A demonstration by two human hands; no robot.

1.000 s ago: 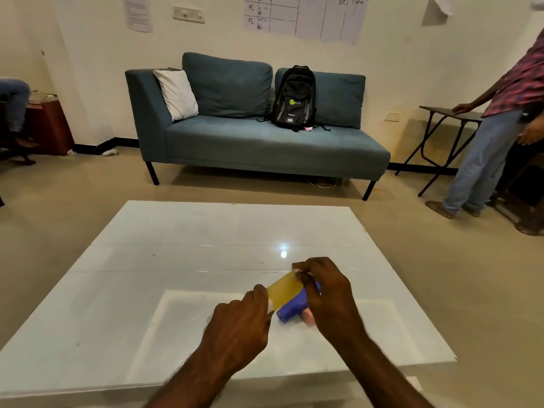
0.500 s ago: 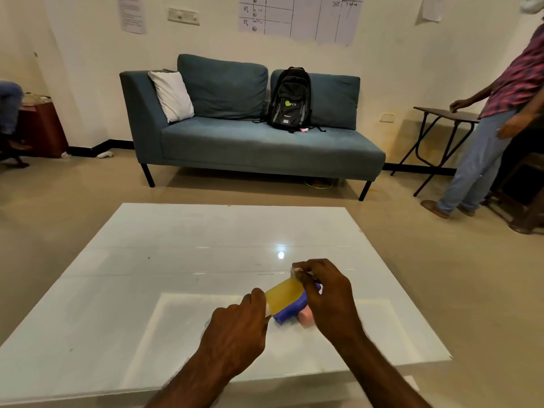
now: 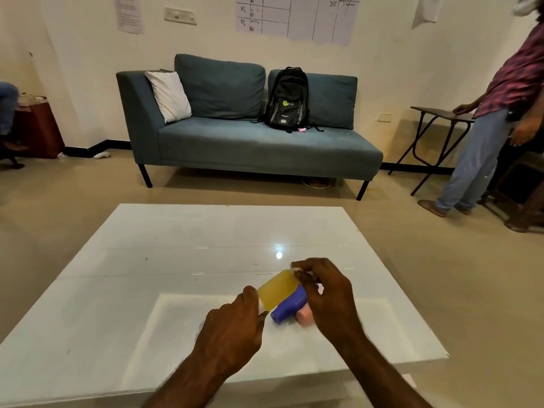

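Above the white table [image 3: 176, 260], left hand [image 3: 232, 334] and right hand [image 3: 329, 298] pinch the ends of the yellow bottle [image 3: 278, 291].

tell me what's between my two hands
In the head view, a yellow piece spans the gap, the left hand and right hand each pinching one end; a blue tube lies behind it.

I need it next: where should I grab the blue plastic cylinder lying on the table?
Probably pinch the blue plastic cylinder across its open end from the near left: a pink block flanks its right, the right hand hides its far end.
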